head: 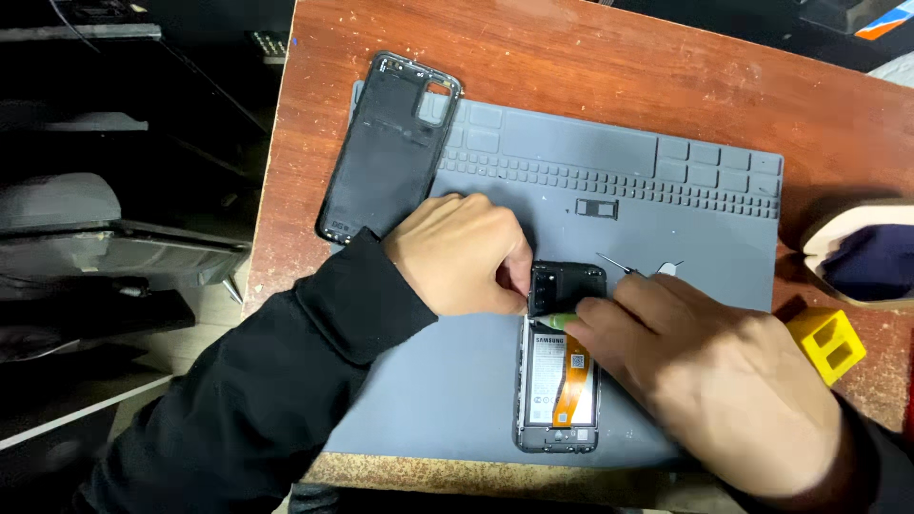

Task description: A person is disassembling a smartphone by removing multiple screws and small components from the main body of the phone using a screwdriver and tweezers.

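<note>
Grey silicone work mat point(476, 400) under opened black phone point(560, 366), back off. Left hand point(464, 255) curled, pinching phone's top edge; right hand point(700, 381) closed around green-tipped tool point(560, 320). Likely risk: tool slipping, nicking orange flex ribbon point(571, 381) or battery.
</note>
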